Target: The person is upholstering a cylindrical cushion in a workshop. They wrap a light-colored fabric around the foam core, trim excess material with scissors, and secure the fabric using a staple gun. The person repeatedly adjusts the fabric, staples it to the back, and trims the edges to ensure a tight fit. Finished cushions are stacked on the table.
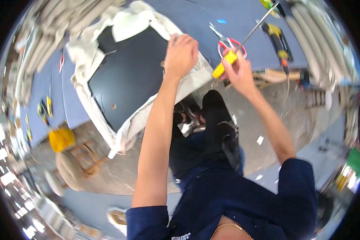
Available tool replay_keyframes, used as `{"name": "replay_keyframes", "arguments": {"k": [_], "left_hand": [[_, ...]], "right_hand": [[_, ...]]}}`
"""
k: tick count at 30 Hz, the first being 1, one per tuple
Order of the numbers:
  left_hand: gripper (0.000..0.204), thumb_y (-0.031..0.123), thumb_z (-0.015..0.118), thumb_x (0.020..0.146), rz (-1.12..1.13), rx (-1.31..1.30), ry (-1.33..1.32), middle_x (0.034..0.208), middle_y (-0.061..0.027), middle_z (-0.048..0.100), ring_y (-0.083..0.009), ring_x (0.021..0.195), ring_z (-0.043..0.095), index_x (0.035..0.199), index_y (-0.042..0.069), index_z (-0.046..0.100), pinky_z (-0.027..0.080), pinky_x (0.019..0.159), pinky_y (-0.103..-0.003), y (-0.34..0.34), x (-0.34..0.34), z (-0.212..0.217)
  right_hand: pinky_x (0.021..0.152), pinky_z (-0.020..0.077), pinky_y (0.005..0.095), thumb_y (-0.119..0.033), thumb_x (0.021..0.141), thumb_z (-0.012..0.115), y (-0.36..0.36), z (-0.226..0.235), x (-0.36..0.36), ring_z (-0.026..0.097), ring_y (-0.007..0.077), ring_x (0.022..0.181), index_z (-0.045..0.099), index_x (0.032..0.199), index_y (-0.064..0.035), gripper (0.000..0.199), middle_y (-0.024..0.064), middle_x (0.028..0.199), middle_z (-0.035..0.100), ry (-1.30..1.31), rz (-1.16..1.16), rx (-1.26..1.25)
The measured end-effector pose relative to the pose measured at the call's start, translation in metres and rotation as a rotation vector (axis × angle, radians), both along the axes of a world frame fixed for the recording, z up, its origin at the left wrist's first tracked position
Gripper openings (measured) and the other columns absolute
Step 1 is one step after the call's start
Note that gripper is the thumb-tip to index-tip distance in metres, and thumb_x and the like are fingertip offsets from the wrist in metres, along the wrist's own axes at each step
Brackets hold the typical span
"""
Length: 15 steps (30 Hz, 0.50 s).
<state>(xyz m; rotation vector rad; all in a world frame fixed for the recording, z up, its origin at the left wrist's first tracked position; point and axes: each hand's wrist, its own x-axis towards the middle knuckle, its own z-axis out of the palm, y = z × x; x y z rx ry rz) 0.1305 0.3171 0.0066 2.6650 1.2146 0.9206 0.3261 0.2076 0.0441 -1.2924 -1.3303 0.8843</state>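
Left hand on the fabric edge, right hand holding a yellow-handled tool

The left hand [181, 54] is closed down on the white fabric [128, 124] wrapped over the edge of a black panel [128, 76], which lies on the blue worktable [196, 16]. The right hand [238, 70] is clamped around a yellow-handled tool [225, 64], its long metal shaft angling up and away. Red-handled scissors [228, 42] sit on the table just behind that hand, a yellow and black power tool [279, 42] further right.
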Motion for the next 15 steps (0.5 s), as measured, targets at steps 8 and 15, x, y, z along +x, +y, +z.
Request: {"name": "replay_keyframes", "arguments": {"k": [8,15], "left_hand": [[0.017,0.015,0.055,0.097,-0.008,-0.026,0.027,0.11,-0.0067,0.07,-0.0281,0.12,0.059,0.099,0.008,0.07,0.033,0.115,-0.051,0.008,0.003,0.018],[0.015,0.013,0.056,0.098,-0.018,-0.074,0.053,0.11,-0.0061,0.07,-0.0292,0.123,0.059,0.101,0.007,0.069,0.031,0.116,-0.05,0.002,0.009,0.022]], "right_hand": [[0.059,0.0503,0.0338,-0.016,0.098,0.06,0.095,0.01,0.126,0.064,0.0152,0.064,0.063,0.114,-0.0042,0.02,0.0076,0.077,0.066,-0.361,-0.516,0.382],[0.076,0.0527,0.049,-0.037,0.09,0.063,0.093,-0.081,0.144,0.069,0.0417,0.081,0.06,0.126,-0.0102,0.046,0.0214,0.082,0.071,-0.263,-0.598,0.043]]}}
